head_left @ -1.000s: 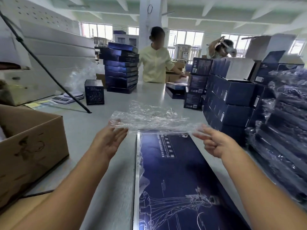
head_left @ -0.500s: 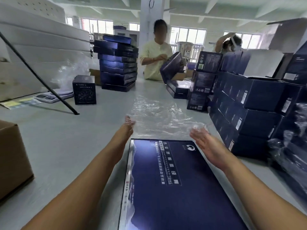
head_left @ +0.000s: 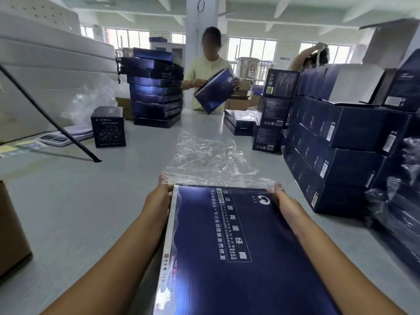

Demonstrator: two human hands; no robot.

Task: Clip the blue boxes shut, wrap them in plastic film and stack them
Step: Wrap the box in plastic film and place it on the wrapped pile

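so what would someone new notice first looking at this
The big blue box fills the foreground, with the left hand and right hand against its far corners. Beyond it a crumpled sheet of plastic film lies spread on the grey table. Further back a stack of blue boxes stands beside a person holding another box.

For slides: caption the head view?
Left hand and right hand at the far corners of a blue box, plastic film over the fingertips.
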